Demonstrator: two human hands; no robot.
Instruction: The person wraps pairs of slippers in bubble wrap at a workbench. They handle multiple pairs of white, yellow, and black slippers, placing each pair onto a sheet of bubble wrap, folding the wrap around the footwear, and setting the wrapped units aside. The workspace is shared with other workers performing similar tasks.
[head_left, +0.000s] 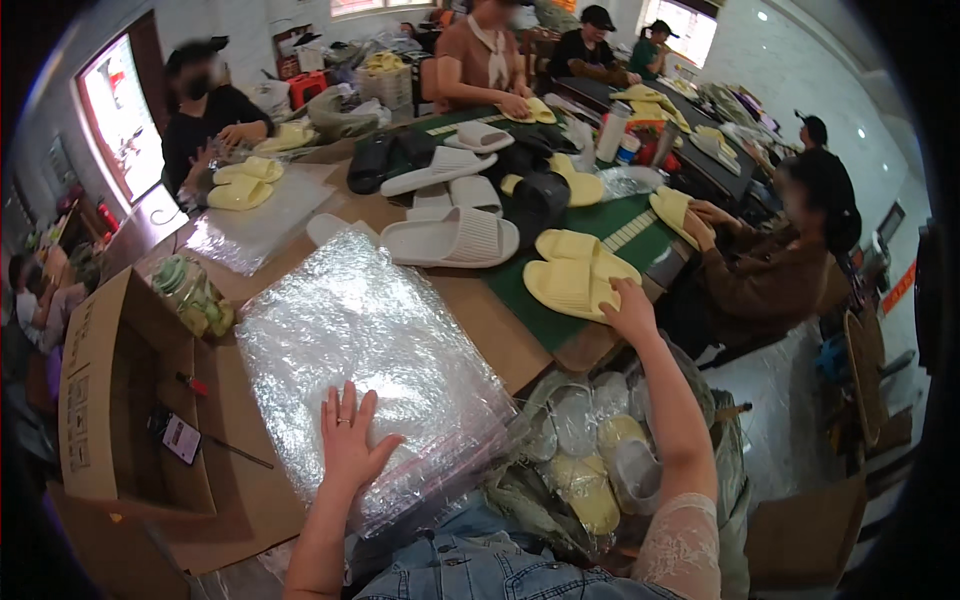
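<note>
My left hand lies flat, fingers spread, on a stack of shiny clear plastic bags. Stretched out to the right, my right hand has its fingers curled on the right end of a yellow slipper. That slipper lies beside its mate on a green mat. Just beyond the bags are grey slippers with ribbed straps, some overlapping, and black ones among them.
An open cardboard box stands at the left, near a lidded glass jar. By my lap, a sack holds bagged yellow and grey slippers. Several people sit around the table; a co-worker at the right handles another yellow slipper.
</note>
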